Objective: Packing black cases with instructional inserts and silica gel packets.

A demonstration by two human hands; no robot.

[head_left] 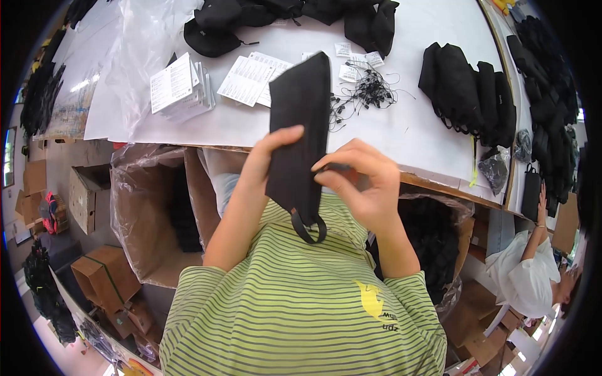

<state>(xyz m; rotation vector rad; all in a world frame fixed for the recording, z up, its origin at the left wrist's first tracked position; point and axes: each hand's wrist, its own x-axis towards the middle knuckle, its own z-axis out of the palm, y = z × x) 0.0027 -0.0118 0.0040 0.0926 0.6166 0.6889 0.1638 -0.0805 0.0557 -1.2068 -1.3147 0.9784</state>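
A flat black fabric pouch [300,119] is held up over my lap, close to the table's front edge, with its long side tilted nearly upright. My left hand [266,153] grips it from the left, thumb lying across its front. At its lower end hangs a black strap loop [308,233], next to a small brown tab. On the pouch's right edge, my right hand [367,178] is closed in a pinch on a thin black strip; whether this strip belongs to the pouch I cannot tell.
On the white table [407,135] lie printed white cards [175,88], a tangle of black cords [375,91] and small white labels [348,73]. Black pouches [454,88] are piled right and at the back. Plastic-lined cartons [147,219] stand below the edge. A person in white [527,269] works at right.
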